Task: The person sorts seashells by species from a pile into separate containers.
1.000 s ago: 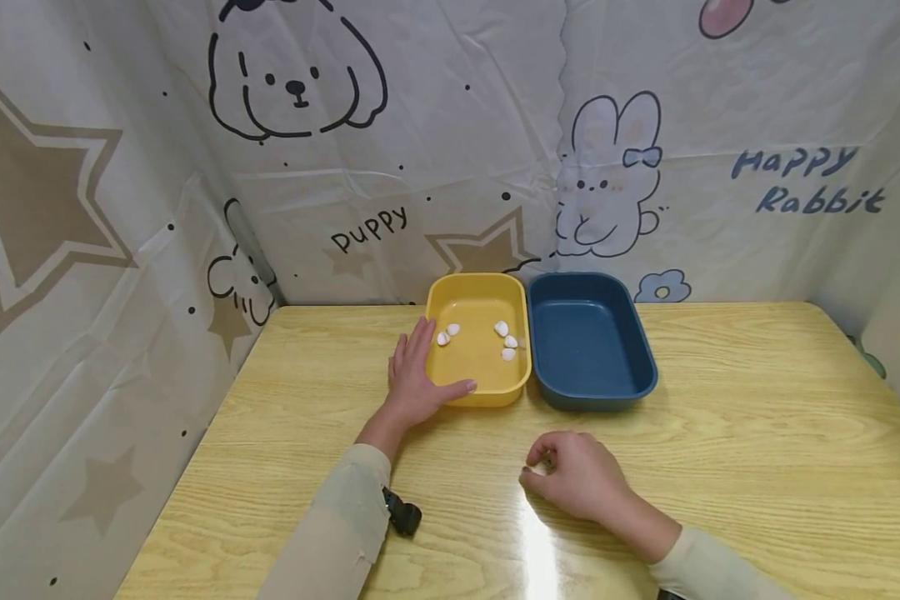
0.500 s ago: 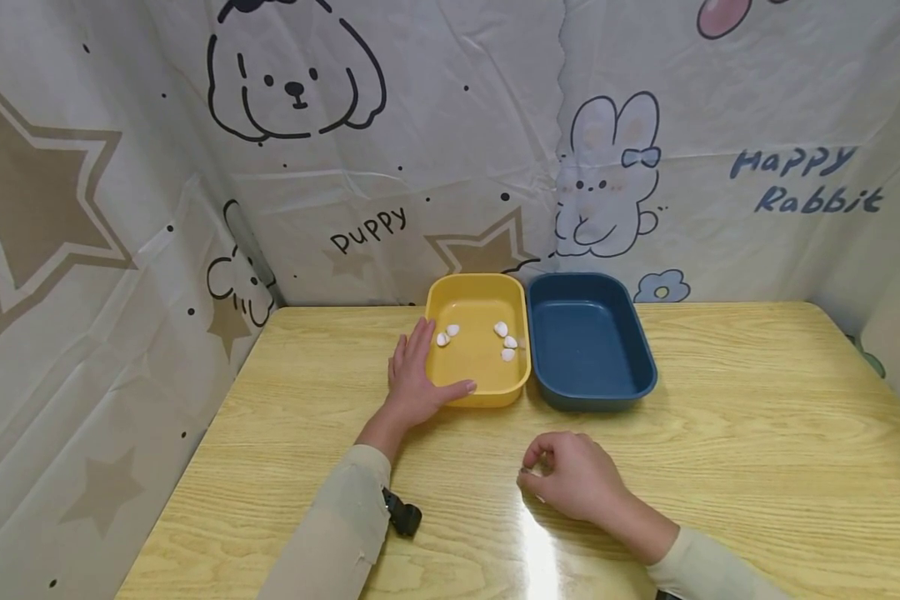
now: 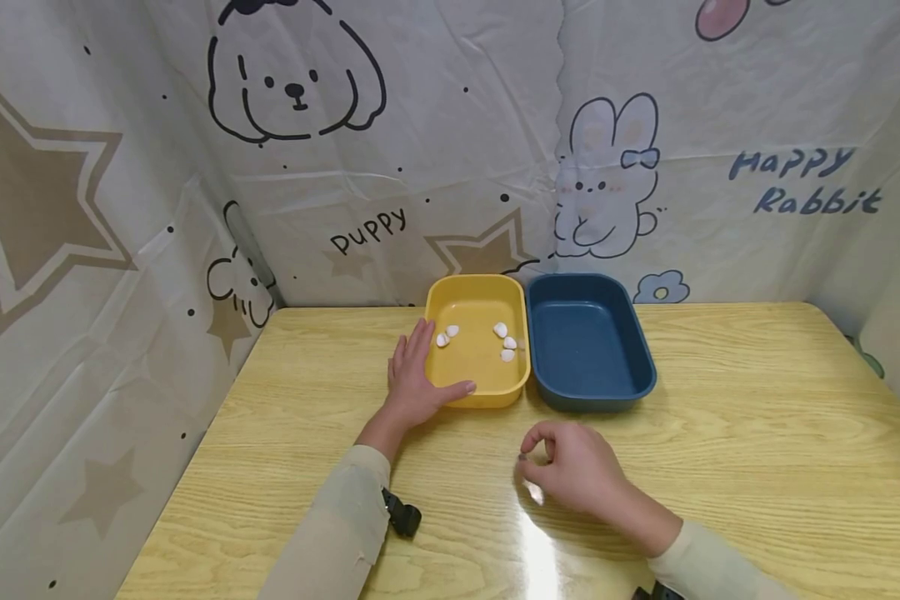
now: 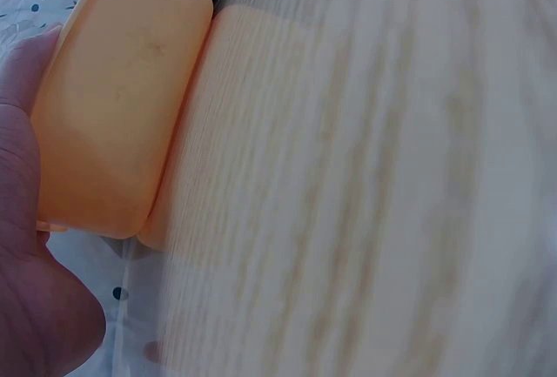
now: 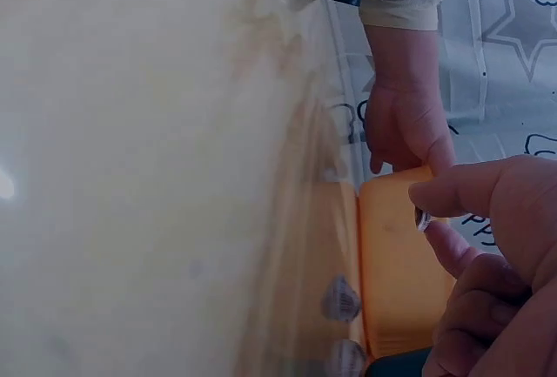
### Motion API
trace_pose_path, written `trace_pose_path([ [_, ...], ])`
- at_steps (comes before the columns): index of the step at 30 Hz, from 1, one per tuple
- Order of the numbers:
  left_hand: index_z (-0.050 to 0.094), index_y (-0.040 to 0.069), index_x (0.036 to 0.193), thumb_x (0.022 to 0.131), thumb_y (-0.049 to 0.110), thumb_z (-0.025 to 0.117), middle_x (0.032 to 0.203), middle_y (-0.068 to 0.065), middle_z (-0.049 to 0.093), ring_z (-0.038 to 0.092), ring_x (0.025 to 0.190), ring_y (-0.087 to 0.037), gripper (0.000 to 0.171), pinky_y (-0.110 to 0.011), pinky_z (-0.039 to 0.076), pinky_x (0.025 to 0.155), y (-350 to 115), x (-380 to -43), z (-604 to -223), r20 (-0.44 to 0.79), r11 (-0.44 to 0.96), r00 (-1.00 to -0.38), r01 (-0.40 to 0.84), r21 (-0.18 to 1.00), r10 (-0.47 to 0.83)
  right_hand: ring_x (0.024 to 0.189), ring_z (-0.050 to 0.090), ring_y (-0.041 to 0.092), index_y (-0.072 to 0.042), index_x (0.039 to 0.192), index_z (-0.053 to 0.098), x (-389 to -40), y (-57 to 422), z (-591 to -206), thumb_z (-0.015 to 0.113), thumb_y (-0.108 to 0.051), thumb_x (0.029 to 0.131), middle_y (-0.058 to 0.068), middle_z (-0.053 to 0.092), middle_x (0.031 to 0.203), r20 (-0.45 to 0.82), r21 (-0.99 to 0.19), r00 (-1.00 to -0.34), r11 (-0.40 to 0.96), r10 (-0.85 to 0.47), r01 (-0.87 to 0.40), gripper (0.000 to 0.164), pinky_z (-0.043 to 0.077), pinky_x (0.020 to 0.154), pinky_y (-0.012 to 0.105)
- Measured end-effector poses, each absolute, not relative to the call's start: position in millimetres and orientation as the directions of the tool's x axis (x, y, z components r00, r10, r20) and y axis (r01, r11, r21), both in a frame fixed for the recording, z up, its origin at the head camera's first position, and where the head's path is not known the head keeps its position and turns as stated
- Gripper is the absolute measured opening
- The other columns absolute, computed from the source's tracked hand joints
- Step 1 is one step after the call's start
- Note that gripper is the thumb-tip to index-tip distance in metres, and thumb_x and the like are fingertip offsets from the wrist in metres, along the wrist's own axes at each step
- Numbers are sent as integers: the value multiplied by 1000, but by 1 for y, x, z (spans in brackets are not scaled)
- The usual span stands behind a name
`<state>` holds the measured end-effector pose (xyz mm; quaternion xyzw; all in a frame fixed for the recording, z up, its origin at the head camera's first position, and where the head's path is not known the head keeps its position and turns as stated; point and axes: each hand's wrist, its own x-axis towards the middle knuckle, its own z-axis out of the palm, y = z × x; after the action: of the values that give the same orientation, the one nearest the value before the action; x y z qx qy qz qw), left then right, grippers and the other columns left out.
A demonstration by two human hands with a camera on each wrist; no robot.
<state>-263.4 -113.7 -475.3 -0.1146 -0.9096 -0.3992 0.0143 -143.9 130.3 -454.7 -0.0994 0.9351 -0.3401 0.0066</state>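
My left hand (image 3: 412,383) rests on the near left corner of a yellow box (image 3: 471,287). Its fingers lie straight along the left side, and the thumb reaches over the front rim. Inside the box lie several small white shells (image 3: 501,330). My right hand (image 3: 573,467) is just above the table in front of the boxes. Between thumb and finger it pinches a small shell (image 5: 422,218), seen edge-on with dark streaks in the right wrist view. Two ridged, pale shells (image 5: 341,299) show at the table beside the yellow box in that view.
A dark blue box (image 3: 592,342) stands against the yellow box's right side. Both are at the back of the wood-grain table (image 3: 750,417). A printed cloth (image 3: 465,150) hangs behind and to the left. Glare brightens the table's front.
My right hand has lifted slightly away from me, its pinching fingertips rising, and a bright patch now shows beneath them. My left hand and both boxes have stayed put.
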Motion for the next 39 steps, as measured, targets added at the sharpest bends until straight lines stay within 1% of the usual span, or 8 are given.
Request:
trace_pose_path([
  [6,13,24,162,74,58,82,166,9,2,-4,150,-33,117,-58,-3,115,-113,-263,-475,119,655,-973,221,723,197,43,32,6,-26,82,70,-146,131,-445,84,-24,80,-9,35,50,67,-671,-980,719,-185,-182,15,25,44,26],
  [10,12,25,162,74,58,82,166,10,1,-4,150,-34,117,-57,-3,115,-114,-264,-476,117,657,-974,218,721,195,43,32,7,-24,83,71,-149,131,-436,85,-23,80,-8,36,51,93,-682,-979,704,-183,-197,14,24,44,25],
  [19,10,29,162,74,59,82,166,10,0,-4,150,-33,118,-56,-3,115,-114,-264,-476,108,665,-975,212,717,193,47,30,9,-22,85,72,-160,134,-419,85,-23,81,-8,34,53,194,-652,-961,706,-197,-276,14,23,49,27],
  [26,11,27,162,74,58,83,167,9,1,-4,150,-33,118,-57,-3,115,-113,-264,-475,113,662,-974,215,718,194,48,35,11,-20,85,71,-176,135,-404,84,-25,81,-6,37,56,247,-654,-952,693,-184,-303,14,25,51,29],
  [34,12,25,162,74,57,83,167,8,2,-3,150,-34,118,-57,-3,115,-113,-263,-474,114,662,-974,216,718,195,51,41,18,-17,89,72,-198,132,-388,83,-29,83,-1,42,59,232,-659,-962,704,-145,-265,18,26,48,30],
  [39,12,25,162,74,56,83,166,9,1,-4,150,-34,117,-57,-3,115,-113,-263,-474,110,662,-975,214,718,195,53,42,21,-17,89,73,-211,132,-382,82,-30,83,0,42,59,243,-658,-962,709,-122,-256,18,27,49,32],
])
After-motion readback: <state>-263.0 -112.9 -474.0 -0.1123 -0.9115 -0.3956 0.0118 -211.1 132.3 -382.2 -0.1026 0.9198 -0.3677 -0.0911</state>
